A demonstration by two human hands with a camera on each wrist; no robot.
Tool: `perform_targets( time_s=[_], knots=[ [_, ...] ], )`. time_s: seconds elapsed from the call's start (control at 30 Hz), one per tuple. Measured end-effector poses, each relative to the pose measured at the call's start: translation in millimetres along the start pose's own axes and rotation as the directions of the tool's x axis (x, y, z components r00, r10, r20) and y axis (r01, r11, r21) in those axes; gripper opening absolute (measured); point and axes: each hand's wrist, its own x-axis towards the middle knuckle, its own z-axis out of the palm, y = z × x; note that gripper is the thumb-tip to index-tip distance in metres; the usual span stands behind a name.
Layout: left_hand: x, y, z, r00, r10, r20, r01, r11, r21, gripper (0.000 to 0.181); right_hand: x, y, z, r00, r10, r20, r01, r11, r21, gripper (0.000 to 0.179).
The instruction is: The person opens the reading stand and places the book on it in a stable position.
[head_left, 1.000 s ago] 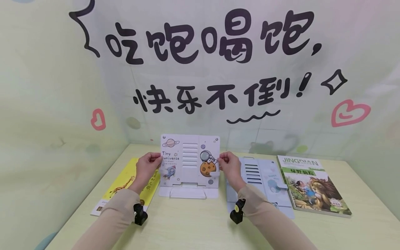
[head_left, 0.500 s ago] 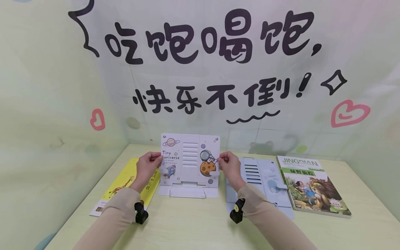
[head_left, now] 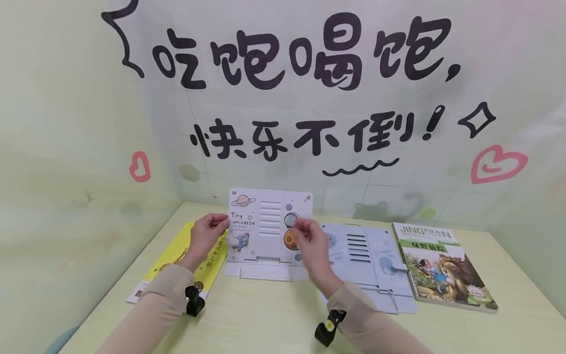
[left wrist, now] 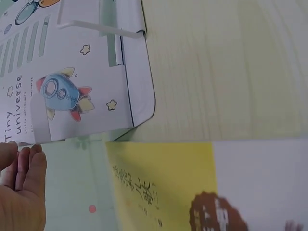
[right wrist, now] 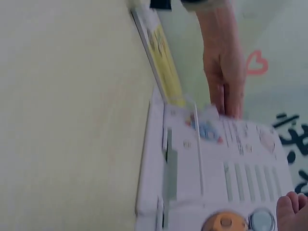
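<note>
A white book stand point(head_left: 269, 250) printed with a planet, a rocket, an astronaut and "Tiny universe" stands tilted up on the table, a clear page holder point(head_left: 265, 272) across its lower front. My left hand point(head_left: 208, 236) pinches its left edge between thumb and fingers, seen also in the left wrist view, where the rocket point(left wrist: 61, 94) faces the camera. My right hand point(head_left: 311, 248) is in front of the stand's right panel, covering part of the astronaut. Its fingers are loosely bent with nothing visible in them. Only its fingertips point(right wrist: 292, 199) show in the right wrist view.
A yellow book point(head_left: 174, 253) lies left of the stand, partly behind my left arm. To the right lie a pale blue book stand point(head_left: 376, 280) and a JINGDIAN book point(head_left: 446, 268) with a lion cover. A printed wall sheet point(head_left: 265, 172) rises behind the table point(head_left: 256, 319).
My right hand has let go of the white stand's right edge and moved left across its front. My left hand stays at the left edge, and the stand has hardly moved.
</note>
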Motion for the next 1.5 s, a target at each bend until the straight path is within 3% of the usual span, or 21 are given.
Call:
perform_targets(
  time_s=[0.1, 0.2, 0.33, 0.47, 0.63, 0.8, 0.93, 1.1, 1.5],
  knots=[
    [-5.3, 5.9, -17.0, 1.000, 0.007, 0.018, -0.007, 0.999, 0.040, 0.030, -26.0, 0.8, 22.2, 0.982, 0.057, 0.182, -0.074, 0.993, 0.087, 0.028],
    [-7.3, -2.2, -36.9, 0.999, 0.015, 0.036, -0.019, 0.993, 0.114, 0.035, -48.1, 7.1, 42.2, 0.932, 0.161, 0.323, -0.215, 0.967, 0.139, 0.031],
    [-12.0, -21.5, -65.8, 0.999, 0.021, 0.027, -0.027, 0.968, 0.250, 0.037, -66.8, 17.8, 65.4, 0.869, 0.275, 0.411, -0.361, 0.921, 0.148, 0.032],
    [-16.8, -40.1, -91.9, 1.000, 0.022, -0.005, -0.019, 0.927, 0.374, 0.035, -74.7, 26.9, 84.8, 0.835, 0.333, 0.438, -0.417, 0.903, 0.106, 0.032],
    [-18.8, -52.1, -111.5, 0.999, -0.047, -0.020, 0.051, 0.897, 0.439, 0.039, -76.4, 33.8, 100.0, 0.813, 0.388, 0.434, -0.461, 0.884, 0.074, 0.037],
    [-21.1, -54.5, -116.6, 0.983, -0.185, -0.019, 0.175, 0.886, 0.430, 0.045, -72.5, 35.1, 110.5, 0.788, 0.439, 0.432, -0.547, 0.822, 0.161, 0.043],
    [-22.7, -54.8, -118.1, 0.972, -0.234, -0.007, 0.213, 0.876, 0.433, 0.047, -69.1, 34.8, 116.8, 0.775, 0.468, 0.426, -0.588, 0.780, 0.213, 0.045],
    [-19.3, -58.1, -119.7, 0.969, -0.247, 0.026, 0.210, 0.872, 0.442, 0.048, -67.3, 36.5, 122.0, 0.764, 0.484, 0.425, -0.611, 0.754, 0.240, 0.045],
    [-20.1, -54.8, -117.2, 0.973, -0.215, 0.082, 0.155, 0.877, 0.455, 0.050, -64.1, 37.4, 130.6, 0.761, 0.494, 0.420, -0.616, 0.754, 0.228, 0.048]
  ],
)
